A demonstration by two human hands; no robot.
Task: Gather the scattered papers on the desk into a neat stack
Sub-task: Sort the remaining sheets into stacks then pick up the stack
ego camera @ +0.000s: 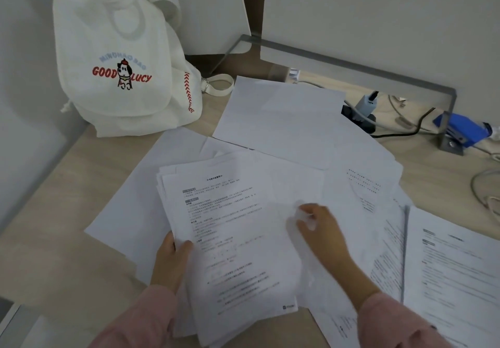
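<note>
Our left hand [169, 262] pinches the left edge of the stack [232, 242], thumb on top, while our right hand [322, 228] rests blurred on papers [362, 212] right of the stack, its grip unclear.

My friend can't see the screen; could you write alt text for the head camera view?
A person's left hand grips a stack of printed papers on a wooden desk; the blurred right hand rests at its other edge. Around them lie loose sheets, and a white backpack stands behind.

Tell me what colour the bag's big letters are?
Red letters on a white bag, clear in the head view.
</note>
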